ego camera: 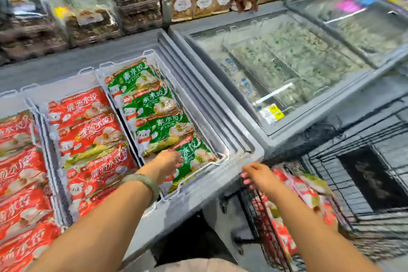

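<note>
Clearly the coming move turns on the nearest green bag, the front one of four lying in a row down the white wire basket. Left of that basket, glossy red bags of the same crinkly film fill a neighbouring basket, flat and overlapping. The left hand, a pale green bangle on its wrist, reaches into the basket's front end and lies on the left part of the green bag. Its fingers bend down onto the film, but blur hides whether they pinch it or only press. The bag's long axis runs across the basket, away to the right of this hand, so the left hand is far the nearer one. The bag looks soft, lumpy and slippery, slightly frosted.

Right of the basket, past the grey freezer rim, the right hand hangs with loosely curled fingers and seems to hold nothing. Under it, a black wire cart carries more bags, red and green. Further right of the basket stands a glass-lidded freezer, its lid fogged.
</note>
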Demonstrator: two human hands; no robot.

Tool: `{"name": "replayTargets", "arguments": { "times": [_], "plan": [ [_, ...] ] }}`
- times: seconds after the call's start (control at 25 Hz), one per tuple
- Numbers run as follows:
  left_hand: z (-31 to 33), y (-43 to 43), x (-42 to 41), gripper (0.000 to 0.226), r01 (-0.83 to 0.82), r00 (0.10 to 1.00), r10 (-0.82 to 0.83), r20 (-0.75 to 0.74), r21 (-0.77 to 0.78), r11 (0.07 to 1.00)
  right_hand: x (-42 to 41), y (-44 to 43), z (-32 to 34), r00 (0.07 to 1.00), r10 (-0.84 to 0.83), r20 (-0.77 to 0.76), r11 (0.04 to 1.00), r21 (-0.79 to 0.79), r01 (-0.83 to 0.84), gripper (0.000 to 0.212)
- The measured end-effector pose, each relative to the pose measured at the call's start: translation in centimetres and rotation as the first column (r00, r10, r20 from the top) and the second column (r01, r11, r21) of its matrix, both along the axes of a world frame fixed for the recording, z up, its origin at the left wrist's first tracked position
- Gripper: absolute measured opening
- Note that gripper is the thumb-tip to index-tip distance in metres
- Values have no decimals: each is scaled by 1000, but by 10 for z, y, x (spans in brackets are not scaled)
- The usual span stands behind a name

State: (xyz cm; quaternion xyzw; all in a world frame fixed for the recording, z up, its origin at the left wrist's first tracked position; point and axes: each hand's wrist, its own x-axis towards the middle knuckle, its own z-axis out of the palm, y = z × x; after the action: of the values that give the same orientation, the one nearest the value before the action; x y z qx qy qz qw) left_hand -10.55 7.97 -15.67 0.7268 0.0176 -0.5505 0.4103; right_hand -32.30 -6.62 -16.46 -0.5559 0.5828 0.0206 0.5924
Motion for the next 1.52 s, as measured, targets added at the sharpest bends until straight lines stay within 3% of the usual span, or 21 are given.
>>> {"name": "replayTargets", "arguments": {
  "times": [0.24, 0.52, 0.68, 1.08, 1.52],
  "plan": [
    [16, -40, -90, 20, 304, 951, -307, -47, -59, 951, -143, 36, 26, 974, -200, -105, 980, -25, 198, 18],
    [23, -102, -179, 16, 517, 853, -521, -27, -90, 851, -250, 43, 30, 880, -470, -72, 879, 49, 474, 13],
    [17, -146, -250, 19, 597, 801, -599, -8, -60, 800, -307, 22, 26, 846, -525, -89, 846, 52, 530, 12],
    [-5, -255, -401, 17, 532, 846, -532, -31, 8, 847, -428, -137, 5, 895, -438, -89, 893, 70, 444, 25],
    [-71, -317, -387, 14, 426, 903, -428, -35, 207, 881, -413, -238, -79, 932, -332, -148, 914, 194, 356, 25]
  ]
}}
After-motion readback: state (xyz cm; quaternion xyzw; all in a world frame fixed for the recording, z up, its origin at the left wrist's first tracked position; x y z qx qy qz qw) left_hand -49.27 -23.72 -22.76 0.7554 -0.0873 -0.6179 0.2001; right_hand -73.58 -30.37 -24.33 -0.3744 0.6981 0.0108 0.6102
